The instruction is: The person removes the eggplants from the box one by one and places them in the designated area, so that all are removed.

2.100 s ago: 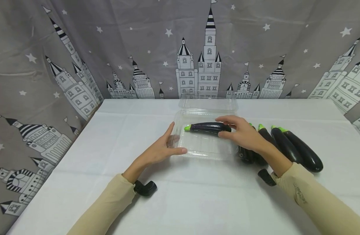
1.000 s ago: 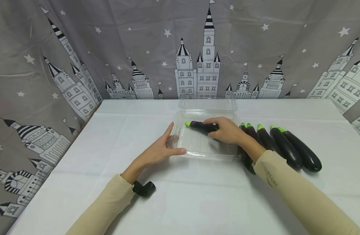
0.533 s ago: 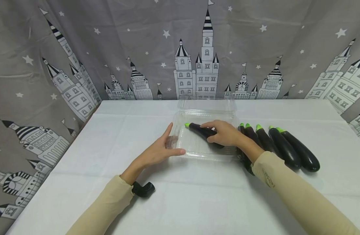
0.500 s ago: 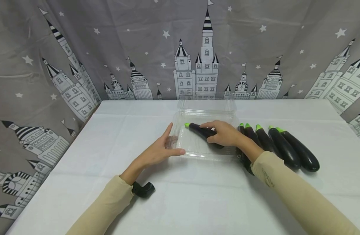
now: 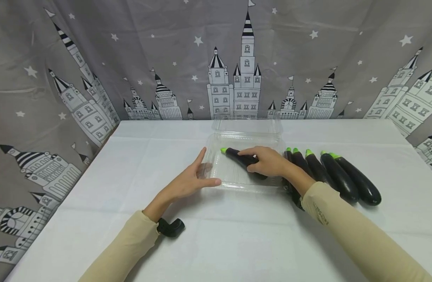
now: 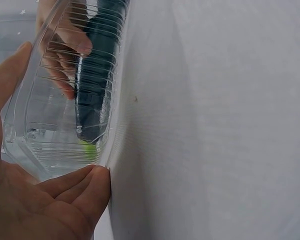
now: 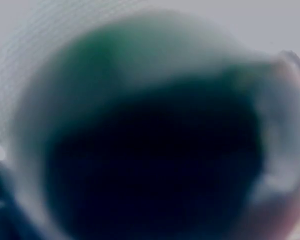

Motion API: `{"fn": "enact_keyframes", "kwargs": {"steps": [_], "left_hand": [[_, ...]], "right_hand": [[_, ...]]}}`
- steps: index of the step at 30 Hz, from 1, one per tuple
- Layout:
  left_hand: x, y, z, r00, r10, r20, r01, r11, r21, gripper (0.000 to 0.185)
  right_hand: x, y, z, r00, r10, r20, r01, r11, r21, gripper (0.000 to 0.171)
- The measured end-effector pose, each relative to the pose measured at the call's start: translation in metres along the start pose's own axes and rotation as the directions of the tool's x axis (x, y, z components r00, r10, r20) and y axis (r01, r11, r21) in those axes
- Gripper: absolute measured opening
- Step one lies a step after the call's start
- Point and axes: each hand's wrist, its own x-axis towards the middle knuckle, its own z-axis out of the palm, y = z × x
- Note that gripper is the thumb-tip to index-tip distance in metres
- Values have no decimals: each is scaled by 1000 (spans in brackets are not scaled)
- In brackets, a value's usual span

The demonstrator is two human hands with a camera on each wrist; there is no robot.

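Note:
A dark purple eggplant with a bright green tip lies diagonally in a clear plastic clamshell container. My right hand grips its middle from above, thumb on the near side and fingers on the far side. At the container's left end, my left hand rests with spread, extended fingers against the wall and the thumb along the front rim. The left wrist view shows the same eggplant through the ribbed plastic, with left fingertips low at the wall. A dark blur fills the right wrist view.
Several more eggplants lie side by side just right of the container, partly under my right forearm. The container's raised lid leans at the table's back edge, before a grey castle-print curtain. A white cloth covers the table.
My right hand has moved left along the eggplant. The eggplant has turned from nearly level to a diagonal, its thick end now nearer the front. My left hand stays on the container.

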Motion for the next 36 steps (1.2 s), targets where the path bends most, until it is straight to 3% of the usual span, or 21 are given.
{"fn": "enact_keyframes", "kwargs": {"steps": [14,23,36], "left_hand": [[0,1,1,1000,-2,-3,2,1000,0,117],[0,1,0,1000,-3,-6,3,1000,5,117],[-1,2,0,1000,-6,-9,6,1000,-1,118]], "right_hand": [[-4,3,1,994,-34,-109,45,994,98,53],[-5,5,0,982,-98,-163,124,980,156,54],[-5,3,-3,980,32,-196,12,975,221,55]]}}
